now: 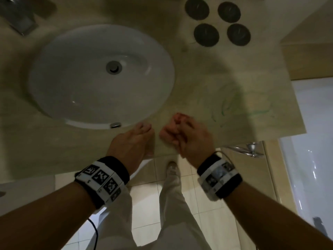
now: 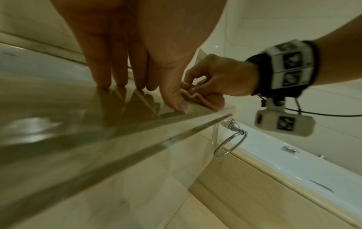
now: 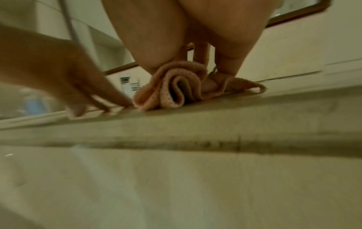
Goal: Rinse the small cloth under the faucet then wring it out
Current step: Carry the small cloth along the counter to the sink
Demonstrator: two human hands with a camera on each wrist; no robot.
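Note:
A small pink cloth (image 1: pixel 168 131) lies bunched on the beige counter (image 1: pixel 207 83) near its front edge, right of the white sink (image 1: pixel 54 73). My right hand (image 1: pixel 189 136) pinches it, fingers curled into its folds (image 3: pixel 176 86). My left hand (image 1: pixel 133 141) rests beside it with straight fingers (image 2: pixel 101 72) touching the counter, the thumb next to the cloth (image 2: pixel 194 97). The faucet (image 1: pixel 16 17) stands at the far left corner; no water is seen running.
Several dark round lids (image 1: pixel 218 22) sit at the back right of the counter. Green scribble marks (image 1: pixel 234 105) cover the counter's right part. A chrome towel ring (image 2: pixel 231 142) hangs under the counter edge. A white bathtub (image 1: pixel 315 132) lies to the right.

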